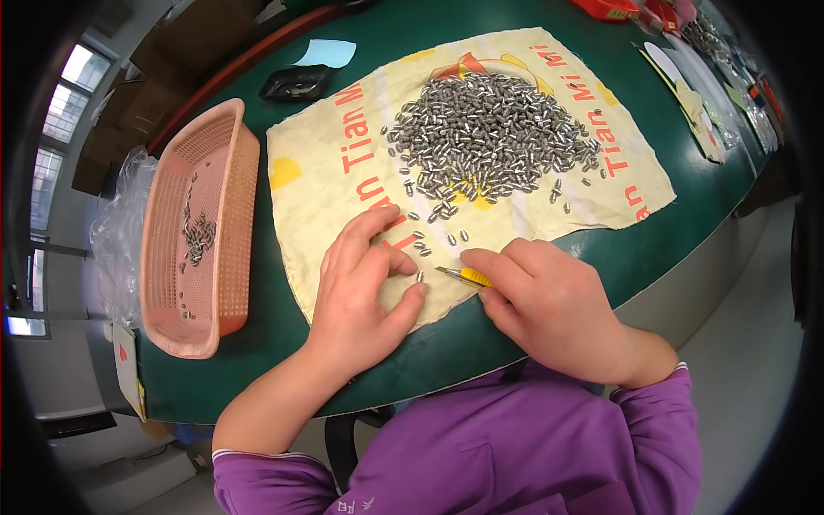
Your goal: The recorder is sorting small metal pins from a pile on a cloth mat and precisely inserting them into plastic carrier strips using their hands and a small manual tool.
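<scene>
A small metal piece (420, 276) lies on the cloth (326, 163), seemingly touched by the left hand (360, 287) — fingers loosely curled, gripping nothing. The right hand (549, 300) pinches yellow tweezers (463, 275) just beside it — a pile (489, 133) lies beyond, a pink basket (232, 215) to the left

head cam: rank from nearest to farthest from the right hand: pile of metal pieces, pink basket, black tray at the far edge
From the right hand:
1. Pile of metal pieces, straight ahead on the yellow cloth.
2. Black tray, far left, beyond the cloth.
3. Pink basket, at the left table edge; close to the tray's distance, order uncertain.
</scene>
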A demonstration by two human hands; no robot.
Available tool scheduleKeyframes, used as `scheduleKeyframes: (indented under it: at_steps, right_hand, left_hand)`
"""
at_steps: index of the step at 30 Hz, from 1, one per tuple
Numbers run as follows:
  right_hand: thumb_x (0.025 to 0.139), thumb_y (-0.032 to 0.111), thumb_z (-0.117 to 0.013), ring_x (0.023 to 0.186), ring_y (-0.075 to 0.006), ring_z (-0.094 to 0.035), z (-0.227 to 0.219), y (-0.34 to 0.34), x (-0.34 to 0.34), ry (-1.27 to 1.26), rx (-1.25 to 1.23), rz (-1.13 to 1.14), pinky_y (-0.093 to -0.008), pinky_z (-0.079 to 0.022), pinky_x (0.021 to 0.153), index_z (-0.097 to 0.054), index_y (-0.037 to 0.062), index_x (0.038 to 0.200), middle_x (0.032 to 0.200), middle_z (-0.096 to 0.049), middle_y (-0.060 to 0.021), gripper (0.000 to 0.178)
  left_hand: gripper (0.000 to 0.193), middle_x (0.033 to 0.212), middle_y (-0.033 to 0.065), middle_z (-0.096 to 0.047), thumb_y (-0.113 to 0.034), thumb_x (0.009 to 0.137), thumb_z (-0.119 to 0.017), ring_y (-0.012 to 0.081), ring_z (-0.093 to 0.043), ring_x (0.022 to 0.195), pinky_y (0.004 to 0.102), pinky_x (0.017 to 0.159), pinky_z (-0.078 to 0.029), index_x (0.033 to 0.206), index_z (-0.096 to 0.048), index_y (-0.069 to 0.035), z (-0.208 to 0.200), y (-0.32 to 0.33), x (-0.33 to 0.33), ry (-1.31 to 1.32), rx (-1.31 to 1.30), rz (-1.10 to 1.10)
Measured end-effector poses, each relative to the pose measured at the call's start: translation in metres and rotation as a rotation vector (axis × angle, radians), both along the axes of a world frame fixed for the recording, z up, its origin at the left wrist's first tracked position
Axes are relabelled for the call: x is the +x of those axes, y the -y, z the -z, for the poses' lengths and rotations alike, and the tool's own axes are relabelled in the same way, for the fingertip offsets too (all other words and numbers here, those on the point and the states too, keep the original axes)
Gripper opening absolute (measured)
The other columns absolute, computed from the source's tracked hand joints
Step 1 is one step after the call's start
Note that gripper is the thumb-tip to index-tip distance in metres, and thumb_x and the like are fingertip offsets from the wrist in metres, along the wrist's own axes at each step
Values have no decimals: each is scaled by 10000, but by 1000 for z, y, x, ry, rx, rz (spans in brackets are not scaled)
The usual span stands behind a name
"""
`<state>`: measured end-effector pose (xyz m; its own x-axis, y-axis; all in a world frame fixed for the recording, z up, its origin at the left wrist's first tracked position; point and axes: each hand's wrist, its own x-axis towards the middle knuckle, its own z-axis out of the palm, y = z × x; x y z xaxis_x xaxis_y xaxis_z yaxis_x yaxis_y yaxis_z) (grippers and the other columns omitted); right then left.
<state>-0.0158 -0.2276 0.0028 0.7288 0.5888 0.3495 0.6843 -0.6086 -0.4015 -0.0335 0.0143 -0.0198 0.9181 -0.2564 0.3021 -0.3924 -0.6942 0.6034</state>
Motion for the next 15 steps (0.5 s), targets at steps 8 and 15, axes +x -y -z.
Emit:
scheduleKeyframes:
  at_steps: [8,15]
  right_hand:
    - [818,99,-729,733,-208,-631,-1,1,-1,-67,0,-75,-337,-520,600,-685,94,1190,841,-549,-54,375]
    - [813,102,-735,701,-212,-643,5,-9,-3,-83,89,-64,-333,-516,582,-693,91,1170,821,-550,-51,359]
  left_hand:
    - [182,1362,193,-581,-41,763,-779,376,-559,1282,476,1037,-436,863,-626,-45,-1,2,2,25,11,-5]
    - [162,1361,187,-598,-33,761,-792,369,-566,1285,481,1045,-434,811,-638,-42,0,1,1,16,3,-12]
